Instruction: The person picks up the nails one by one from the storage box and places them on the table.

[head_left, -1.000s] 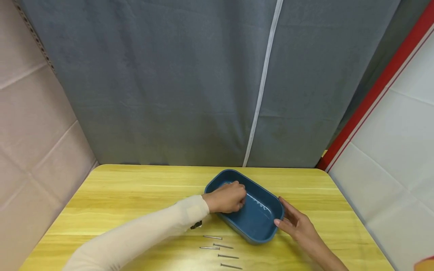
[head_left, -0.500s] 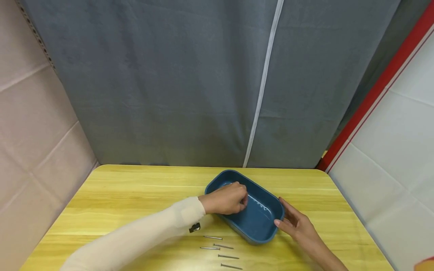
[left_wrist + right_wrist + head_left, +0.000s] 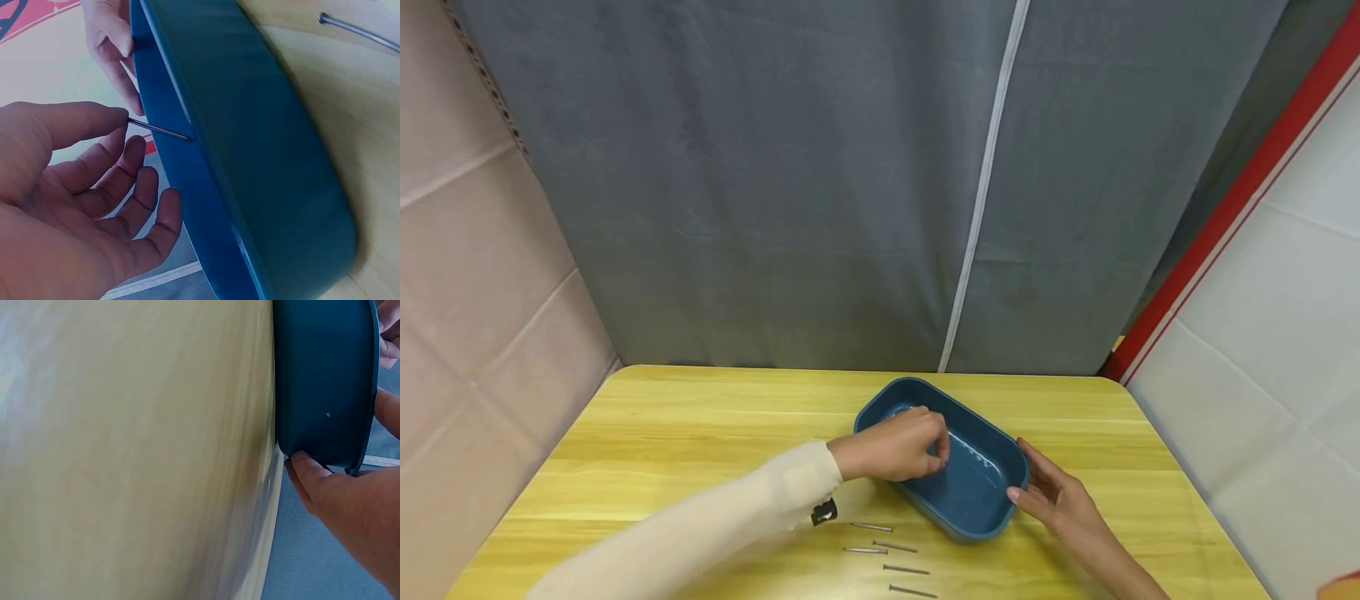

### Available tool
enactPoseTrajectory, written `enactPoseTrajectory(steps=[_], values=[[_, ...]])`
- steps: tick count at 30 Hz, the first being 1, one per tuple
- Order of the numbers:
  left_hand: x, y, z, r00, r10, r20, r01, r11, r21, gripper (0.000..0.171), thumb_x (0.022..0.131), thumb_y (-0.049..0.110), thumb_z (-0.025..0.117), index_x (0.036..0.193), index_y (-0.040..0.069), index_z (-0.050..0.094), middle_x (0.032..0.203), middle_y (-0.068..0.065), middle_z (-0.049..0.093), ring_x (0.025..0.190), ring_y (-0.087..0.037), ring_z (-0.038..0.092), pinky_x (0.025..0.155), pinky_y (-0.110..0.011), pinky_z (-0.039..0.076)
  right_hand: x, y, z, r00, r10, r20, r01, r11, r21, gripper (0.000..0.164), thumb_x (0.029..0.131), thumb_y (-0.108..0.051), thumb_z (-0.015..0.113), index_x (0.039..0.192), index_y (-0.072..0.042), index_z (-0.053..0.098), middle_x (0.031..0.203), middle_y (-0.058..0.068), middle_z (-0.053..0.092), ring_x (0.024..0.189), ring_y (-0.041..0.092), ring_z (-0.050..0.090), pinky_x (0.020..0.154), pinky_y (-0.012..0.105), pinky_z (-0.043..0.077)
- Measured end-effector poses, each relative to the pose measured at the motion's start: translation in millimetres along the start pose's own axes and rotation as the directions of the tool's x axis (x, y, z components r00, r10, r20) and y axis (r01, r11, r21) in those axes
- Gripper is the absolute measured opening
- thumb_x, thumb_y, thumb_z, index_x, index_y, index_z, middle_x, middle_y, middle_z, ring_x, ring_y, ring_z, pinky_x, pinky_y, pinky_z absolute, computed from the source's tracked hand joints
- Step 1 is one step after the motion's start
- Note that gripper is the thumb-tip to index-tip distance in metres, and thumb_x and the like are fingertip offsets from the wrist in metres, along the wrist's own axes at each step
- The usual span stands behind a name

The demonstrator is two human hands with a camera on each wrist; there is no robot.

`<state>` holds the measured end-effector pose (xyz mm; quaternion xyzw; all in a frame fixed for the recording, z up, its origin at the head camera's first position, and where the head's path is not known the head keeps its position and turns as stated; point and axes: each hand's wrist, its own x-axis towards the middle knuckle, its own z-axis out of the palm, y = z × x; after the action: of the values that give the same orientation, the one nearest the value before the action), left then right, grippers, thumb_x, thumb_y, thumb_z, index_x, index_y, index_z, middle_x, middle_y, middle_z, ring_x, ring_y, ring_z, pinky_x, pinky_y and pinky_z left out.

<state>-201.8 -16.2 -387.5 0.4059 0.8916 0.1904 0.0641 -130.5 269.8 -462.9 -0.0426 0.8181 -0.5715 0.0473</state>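
Thumb and index finger of my left hand [image 3: 895, 446] pinch a thin metal nail [image 3: 159, 129], its far end slanting over the mouth of a dark blue rectangular container [image 3: 964, 500]. The other left fingers curl loosely with nothing in them. In the head view that nail is hidden by the hand. My right hand [image 3: 1063, 504] holds the container's right end, thumb at the rim and fingers along the outside wall [image 3: 325, 381]. Several loose nails [image 3: 906, 570] lie on the table in front of the container, pointing roughly sideways.
The yellow wood-grain table [image 3: 700, 433] carries the container right of its middle. A grey curtain [image 3: 775, 208] with a pale vertical strip hangs behind. Pale panels [image 3: 490, 292] stand at the left, and white ones [image 3: 1262, 333] with a red edge at the right.
My left wrist and forearm have shifted slightly left and toward me, and the hand has turned a little over the container. The right hand, container and loose nails stay put.
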Motion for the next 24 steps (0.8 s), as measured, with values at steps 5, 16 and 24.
enactPoseTrajectory(steps=[5,16,24], values=[[-4.5,3.7,0.1,1.0,-0.011,-0.001,0.011,0.999,-0.035,0.012,0.1,0.016,0.081,0.088,0.02,0.079,0.098,0.012,0.066,0.103,-0.01,0.059,0.098,-0.028,0.049,1,1,0,1.0,0.01,0.005,-0.01,1.0,-0.005,0.077,0.104,-0.008,0.076,0.168,0.004,0.036,0.167,0.031,0.044,0.147,0.047,0.053,0.099,0.015,0.052],[-13.7,7.6,-2.8,0.999,0.039,-0.022,-0.04,0.997,-0.071,0.011,0.099,0.013,0.081,0.089,0.018,0.079,0.096,0.01,0.065,0.093,-0.007,0.055,0.109,-0.031,0.046,1,-1,-1,1.0,-0.003,-0.006,0.003,1.0,-0.006,0.078,0.103,-0.01,0.077,0.168,0.004,0.037,0.165,0.031,0.047,0.145,0.045,0.055,0.098,0.015,0.053],[-19.2,9.6,-12.6,0.995,0.081,-0.052,-0.087,0.988,-0.124,0.012,0.099,0.01,0.081,0.088,0.015,0.079,0.094,0.004,0.068,0.082,-0.005,0.05,0.098,-0.029,0.044,2,-2,-1,1.0,0.008,-0.007,-0.008,1.0,-0.009,0.078,0.103,-0.011,0.078,0.168,0.004,0.037,0.165,0.031,0.047,0.145,0.046,0.055,0.098,0.015,0.052]])
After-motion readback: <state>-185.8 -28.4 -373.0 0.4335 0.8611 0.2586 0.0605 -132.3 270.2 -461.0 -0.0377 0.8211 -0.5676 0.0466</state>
